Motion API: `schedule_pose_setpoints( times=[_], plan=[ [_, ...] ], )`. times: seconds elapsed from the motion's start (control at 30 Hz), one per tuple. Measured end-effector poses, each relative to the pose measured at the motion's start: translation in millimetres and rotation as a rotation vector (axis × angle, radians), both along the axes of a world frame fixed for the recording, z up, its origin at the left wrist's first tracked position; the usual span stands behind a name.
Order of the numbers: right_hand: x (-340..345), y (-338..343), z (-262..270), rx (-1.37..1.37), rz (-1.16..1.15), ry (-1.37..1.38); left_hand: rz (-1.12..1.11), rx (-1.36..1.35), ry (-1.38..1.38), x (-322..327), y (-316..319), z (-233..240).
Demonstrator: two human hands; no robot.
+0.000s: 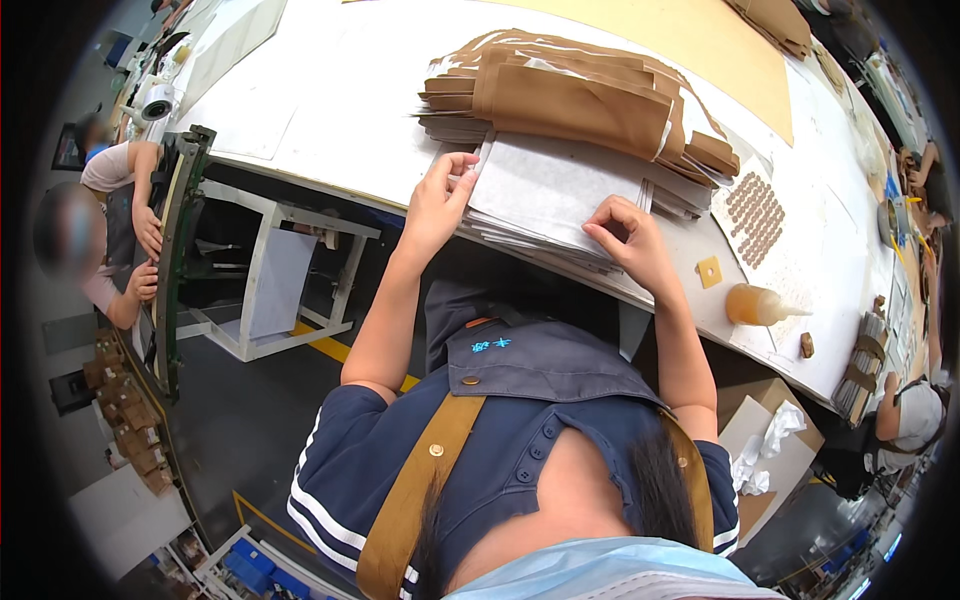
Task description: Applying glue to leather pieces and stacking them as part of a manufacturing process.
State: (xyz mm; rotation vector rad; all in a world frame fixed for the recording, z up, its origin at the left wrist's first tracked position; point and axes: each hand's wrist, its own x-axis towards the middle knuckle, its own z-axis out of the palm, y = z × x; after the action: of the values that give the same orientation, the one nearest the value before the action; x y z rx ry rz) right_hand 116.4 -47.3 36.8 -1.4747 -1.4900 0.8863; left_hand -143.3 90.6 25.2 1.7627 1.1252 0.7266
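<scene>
A stack of white sheets (pixel 551 184), perhaps paper or fabric-backed pieces, lies at the table's front edge before me. My left hand (pixel 442 196) is at the stack's left edge, its fingers curled and its fingertips by the top piece. Over the stack's front right part, my right hand (pixel 631 236) has thumb and forefinger close together. Whether either hand grips a sheet is not plain. Just behind lies a thick pile of brown folded pieces (pixel 577 101), leather-like, with white undersides showing. It overlaps the back of the white stack.
To the right are a board of small brown discs (pixel 756 217), a yellow square with a hole (pixel 709 271) and a plastic nozzle bottle (pixel 754 304) of amber liquid. A carton (pixel 772 442) with crumpled paper stands below. At left, a co-worker's hands (pixel 146 255) rest at a green-edged frame (pixel 174 285).
</scene>
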Motion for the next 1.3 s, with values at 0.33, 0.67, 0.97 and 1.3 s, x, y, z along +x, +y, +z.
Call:
schedule_pose_setpoints(
  times=[0.33, 0.67, 0.97, 1.3],
  plan=[
    [-19, -4, 3, 0.123, -0.048, -0.142, -0.129, -0.048, 0.023, 16, -7, 19],
    [-28, 24, 10, 0.259, -0.186, -0.333, 0.016, -0.201, -0.682, 51, -18, 13],
    [-28, 27, 20, 0.229, -0.158, -0.208, -0.328, -0.275, -0.296, 49, -54, 29],
    [-41, 17, -10, 0.273, -0.258, -0.221, -1.662, -0.653, -1.062, 61, -118, 191]
  ],
)
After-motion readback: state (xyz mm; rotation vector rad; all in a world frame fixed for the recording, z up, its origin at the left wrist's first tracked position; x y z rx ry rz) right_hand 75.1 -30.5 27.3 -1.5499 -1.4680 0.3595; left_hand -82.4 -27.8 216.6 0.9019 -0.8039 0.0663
